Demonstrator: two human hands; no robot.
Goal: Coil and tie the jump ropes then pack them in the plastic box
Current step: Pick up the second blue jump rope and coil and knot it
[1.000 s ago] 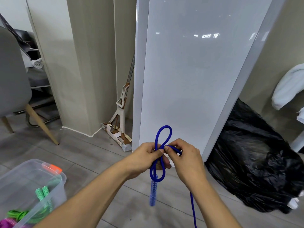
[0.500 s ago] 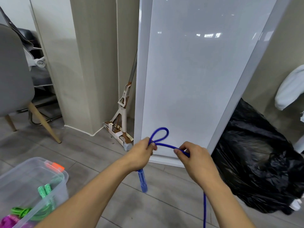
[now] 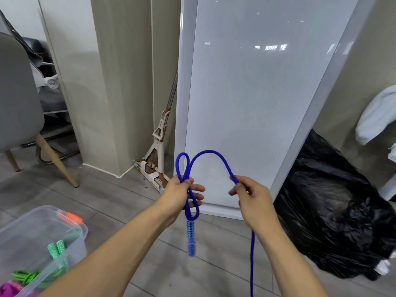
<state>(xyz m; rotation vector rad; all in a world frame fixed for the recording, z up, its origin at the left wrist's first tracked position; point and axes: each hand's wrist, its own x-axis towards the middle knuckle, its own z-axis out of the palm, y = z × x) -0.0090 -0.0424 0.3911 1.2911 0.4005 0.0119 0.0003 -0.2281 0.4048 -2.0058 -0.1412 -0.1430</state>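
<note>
- Blue jump rope (image 3: 210, 151) is held in the air between both hands, in front of the foot of a tall white panel (image 3: 246, 99).
- Left hand (image 3: 176, 195) pinches the rope where its strands cross, thumb on top, with the other fingers lying straighter underneath.
- A narrow loop stands above that pinch and a second loop hangs below it. The blue handle (image 3: 191, 239) dangles straight down from the lower loop, off the floor (image 3: 120, 202).
- Right hand (image 3: 251, 197) grips the rope with curled thumb and fingers. The rope arches up and over from the left hand's pinch to this grip. It then drops past the right forearm and leaves the picture at the bottom edge.
- The two hands are apart, joined only by the arch of rope.
- Clear plastic box (image 3: 78, 243) sits on the floor at lower left, well apart from the hands and left of the left forearm. Its orange latch (image 3: 71, 217) is on the far rim.
- A green rope (image 3: 56, 250) and a magenta rope (image 3: 8, 289) lie inside the box.
- Grey floor stretches from the box to the panel's base, under both forearms.
- A black bag (image 3: 334, 211) slumps at the panel's right edge, near the right forearm.
- A mop (image 3: 159, 140) leans in the corner left of the panel, just beyond the left hand.
- A grey chair (image 3: 15, 93) stands at far left.
</note>
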